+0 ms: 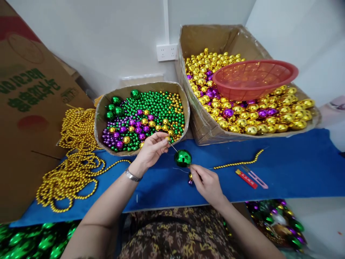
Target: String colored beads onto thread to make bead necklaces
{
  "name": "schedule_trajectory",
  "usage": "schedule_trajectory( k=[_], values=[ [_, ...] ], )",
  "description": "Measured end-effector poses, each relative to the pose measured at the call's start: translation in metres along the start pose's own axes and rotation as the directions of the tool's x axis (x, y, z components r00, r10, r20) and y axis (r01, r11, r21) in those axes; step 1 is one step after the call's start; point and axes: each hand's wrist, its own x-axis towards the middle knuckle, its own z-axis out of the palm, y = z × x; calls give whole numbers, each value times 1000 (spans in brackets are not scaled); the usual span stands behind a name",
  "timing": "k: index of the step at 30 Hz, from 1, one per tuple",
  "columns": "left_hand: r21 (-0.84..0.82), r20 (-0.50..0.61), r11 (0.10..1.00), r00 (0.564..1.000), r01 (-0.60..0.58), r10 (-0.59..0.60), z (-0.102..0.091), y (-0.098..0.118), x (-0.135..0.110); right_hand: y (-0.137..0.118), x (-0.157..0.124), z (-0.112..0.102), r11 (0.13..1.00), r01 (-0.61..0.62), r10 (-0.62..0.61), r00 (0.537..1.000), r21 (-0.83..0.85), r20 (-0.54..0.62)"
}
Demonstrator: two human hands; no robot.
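Note:
A large shiny green ball bead (183, 158) hangs between my two hands, above the blue cloth. My left hand (154, 148), with a metal watch on its wrist, pinches a thin needle (173, 146) that runs down to the ball's upper left side. At the ball's lower right edge, the fingers of my right hand (206, 181) are closed on it. Small gold and purple beads (190, 179) dangle beside those fingers, and a fine thread (180, 169) trails to their left. A string of small gold beads (239, 162) lies on the cloth to the right.
An open box of green, purple and gold beads (96, 126) stands behind my left hand. A larger box (206, 131) of gold and purple balls holds a red basket (253, 81). Gold bead strings (72, 176) lie left; pink thread snips (257, 178) and a red packet (246, 178) lie right.

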Motion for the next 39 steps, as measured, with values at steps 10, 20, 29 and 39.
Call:
schedule_trajectory(
  k=[10, 20, 29, 39],
  values=[
    [399, -9, 893, 973, -208, 231, 2, -14, -26, -8, -2, 12, 997, -54, 58, 995, -46, 85],
    [557, -84, 814, 963, -168, 256, -27, -47, -56, 7, -7, 22, 958, 13, 89, 935, -287, 343],
    [643, 97, 682, 921, -348, 378, 2, -17, -66, -5, 24, 36, 986, 29, -72, 961, 164, 268],
    [762, 319, 562, 942, -321, 105, -21, -85, -55, 7, 25, 34, 977, -59, 6, 967, 203, 254]
  ],
)
